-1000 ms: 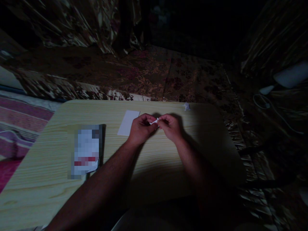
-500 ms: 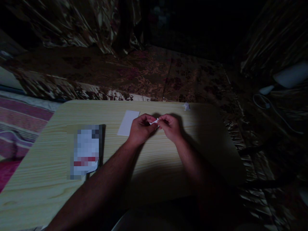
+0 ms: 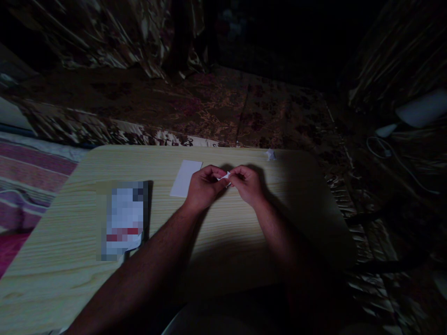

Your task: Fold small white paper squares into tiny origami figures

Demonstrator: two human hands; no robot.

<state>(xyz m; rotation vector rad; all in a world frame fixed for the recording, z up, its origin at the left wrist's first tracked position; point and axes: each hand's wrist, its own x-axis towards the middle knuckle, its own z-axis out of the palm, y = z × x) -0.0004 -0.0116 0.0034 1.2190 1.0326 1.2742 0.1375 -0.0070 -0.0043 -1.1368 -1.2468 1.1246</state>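
Observation:
Between my two hands is a small piece of folded white paper [image 3: 224, 177], mostly covered by the fingers. My left hand [image 3: 205, 186] pinches it from the left with thumb and fingertips. From the right, my right hand [image 3: 247, 182] grips its other end, thumb against the fingers. Just behind my left hand lies a white rectangular sheet or stack of paper [image 3: 182, 179], its right part covered by that hand. A small white folded paper shape [image 3: 270, 154], star-like in outline, rests near the table's far edge, beyond my right hand.
The light wood-grain table [image 3: 167, 223] has rounded far corners. On its left stands an object with a blurred-out front [image 3: 125, 216], close to my left forearm. A patterned, fringed cloth [image 3: 209, 102] borders the far side. A white cable [image 3: 401, 160] hangs at the right.
Almost nothing differs. Both hands keep the same pinch on the small paper in the same place, and the view has shifted very slightly.

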